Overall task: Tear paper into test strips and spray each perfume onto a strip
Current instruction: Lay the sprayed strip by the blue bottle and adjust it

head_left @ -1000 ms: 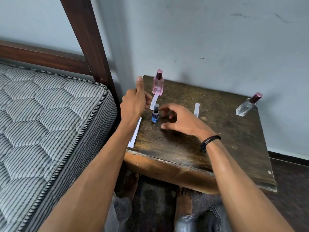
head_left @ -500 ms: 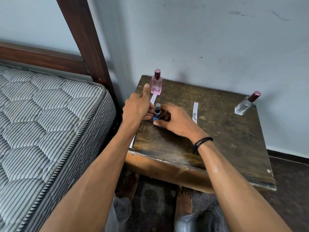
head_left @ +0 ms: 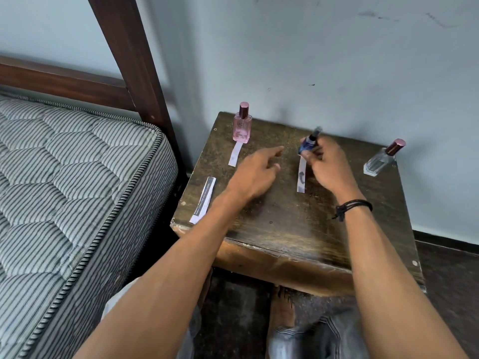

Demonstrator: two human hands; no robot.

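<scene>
One blue bottle is being gripped in the right hand over a strip, apparently for spraying; left hand hovering open.

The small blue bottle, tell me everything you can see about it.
The small blue bottle is a slim dark-blue vial with a black spray top, slightly blurred. The right hand grips its lower body, holding it tilted, top up and to the right, just above the far end of a white paper strip on the table.
</scene>
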